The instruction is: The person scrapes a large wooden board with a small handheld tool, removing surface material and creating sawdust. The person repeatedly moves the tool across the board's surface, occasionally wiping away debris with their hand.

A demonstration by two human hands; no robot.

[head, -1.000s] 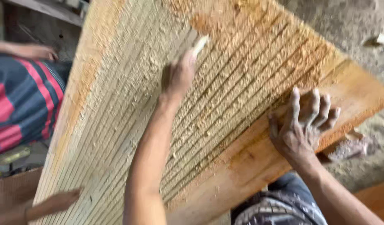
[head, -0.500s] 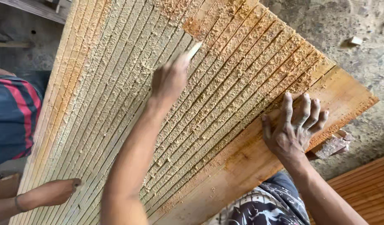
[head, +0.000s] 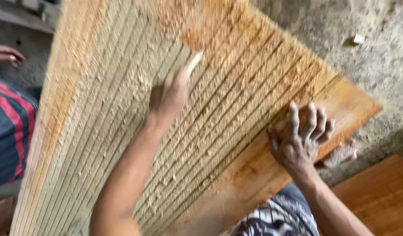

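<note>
Head view: grooved wooden board [head: 123, 109], sawdust-covered.
Left hand [head: 168, 97] closed on pale stick [head: 192, 63]; right hand [head: 300, 140] spread flat, empty, on board.

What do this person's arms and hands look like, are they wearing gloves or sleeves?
No gloves, and no sleeves in view. Both forearms are bare and lean. The left hand and right hand are bare, dusted with sawdust; the right hand's fingers look grimy. No watch or rings show.

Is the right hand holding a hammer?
No, the right hand holds nothing; it lies flat with fingers spread on the grooved board.
</note>
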